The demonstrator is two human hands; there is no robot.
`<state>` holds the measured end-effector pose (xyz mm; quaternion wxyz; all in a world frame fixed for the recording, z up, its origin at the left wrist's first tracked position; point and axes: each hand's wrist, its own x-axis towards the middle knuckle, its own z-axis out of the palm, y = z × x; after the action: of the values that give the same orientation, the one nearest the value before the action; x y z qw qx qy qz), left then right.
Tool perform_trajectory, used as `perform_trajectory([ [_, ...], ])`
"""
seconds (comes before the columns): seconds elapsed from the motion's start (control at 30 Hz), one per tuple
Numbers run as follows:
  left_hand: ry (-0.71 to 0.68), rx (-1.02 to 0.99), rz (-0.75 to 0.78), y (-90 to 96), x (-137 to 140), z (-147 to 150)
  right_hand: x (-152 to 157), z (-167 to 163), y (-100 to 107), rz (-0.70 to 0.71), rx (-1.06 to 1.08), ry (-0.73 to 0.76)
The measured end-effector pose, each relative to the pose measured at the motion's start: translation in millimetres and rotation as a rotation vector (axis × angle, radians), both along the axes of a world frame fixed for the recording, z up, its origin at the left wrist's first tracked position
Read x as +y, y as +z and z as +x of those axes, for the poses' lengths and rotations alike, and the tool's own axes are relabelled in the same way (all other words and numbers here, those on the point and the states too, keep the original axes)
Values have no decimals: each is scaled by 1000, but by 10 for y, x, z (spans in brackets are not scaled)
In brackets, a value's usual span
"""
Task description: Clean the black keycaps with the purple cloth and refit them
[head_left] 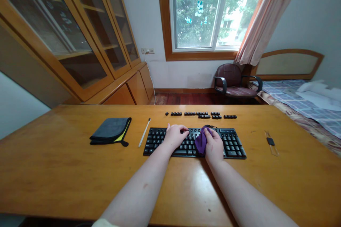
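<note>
A black keyboard [183,151] lies across the middle of the table. My left hand [175,135] rests on its keys left of centre, fingers bent but apart, with nothing visible in them. My right hand [214,145] pinches a bunched purple cloth [201,142] over the keys right of centre; the cloth hangs onto the keyboard and hides some keys. Behind the keyboard, loose black keycaps [189,113] lie in short groups, and a single keycap [166,114] sits at their left end.
A white stick-like brush [144,133] lies left of the keyboard. Farther left is a folded grey and yellow cloth [110,130]. A keycap puller [270,142] with wire loops lies to the right on the wooden table [66,177]. An armchair [231,81] stands beyond.
</note>
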<state>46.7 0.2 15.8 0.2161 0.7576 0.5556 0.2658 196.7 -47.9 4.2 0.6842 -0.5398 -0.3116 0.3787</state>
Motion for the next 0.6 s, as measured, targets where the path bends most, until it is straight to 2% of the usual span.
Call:
perform_trajectory([
  [0.43,-21,71,-25,39,-3,14,-15,-9,24,-20,-39,-10],
  [0.6,-62,112,51,38,-14,12,-14,-13,26,-14,-35,-8],
])
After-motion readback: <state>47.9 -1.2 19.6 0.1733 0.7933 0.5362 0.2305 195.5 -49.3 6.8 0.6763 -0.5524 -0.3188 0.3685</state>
